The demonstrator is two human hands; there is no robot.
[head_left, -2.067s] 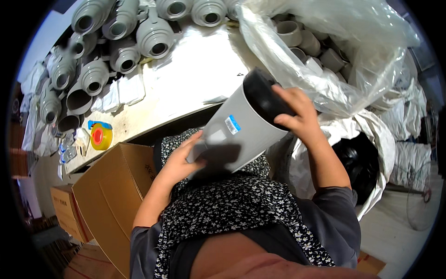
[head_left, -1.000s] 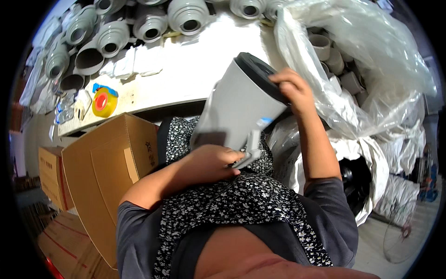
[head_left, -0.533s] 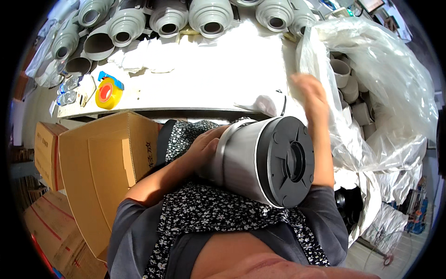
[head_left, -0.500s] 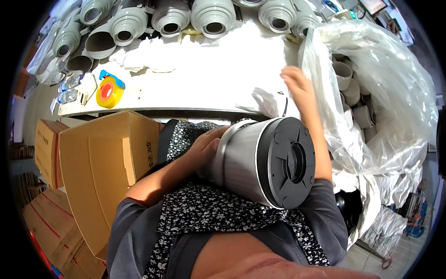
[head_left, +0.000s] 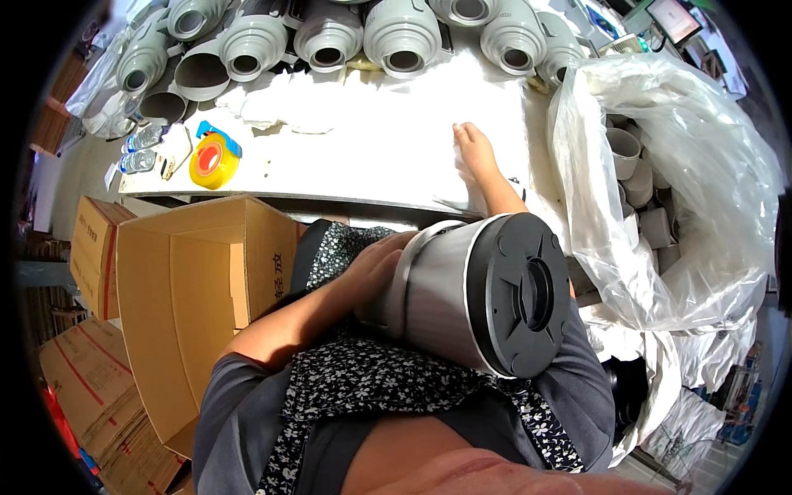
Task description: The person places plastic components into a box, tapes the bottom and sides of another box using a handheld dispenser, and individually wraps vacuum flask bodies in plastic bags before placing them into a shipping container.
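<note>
A silver cylindrical canister (head_left: 441, 293) with a black round footed base (head_left: 528, 297) lies on its side across my lap, base turned to the right. My left hand (head_left: 384, 260) presses against the canister's far left side, fingers partly hidden by its rim. Beyond the canister, my right hand (head_left: 477, 153) reaches over the white tabletop with its fingers drawn together. Glare hides what is between those fingers, if anything. Part of a crumpled clear plastic bag (head_left: 458, 196) shows beside the right wrist at the table's front edge.
Several grey stepped housings (head_left: 404, 37) line the table's back. A yellow tape roll (head_left: 211, 162) and small bottles (head_left: 139, 161) sit at left. Near my left arm stands an open cardboard box (head_left: 177, 305). On the right, a clear plastic liner (head_left: 685, 107) surrounds several white cups (head_left: 623, 144).
My right hand has moved left over the tabletop, and its spread fingers have drawn together. My left hand and the canister stay together. The whole view has shifted slightly.
</note>
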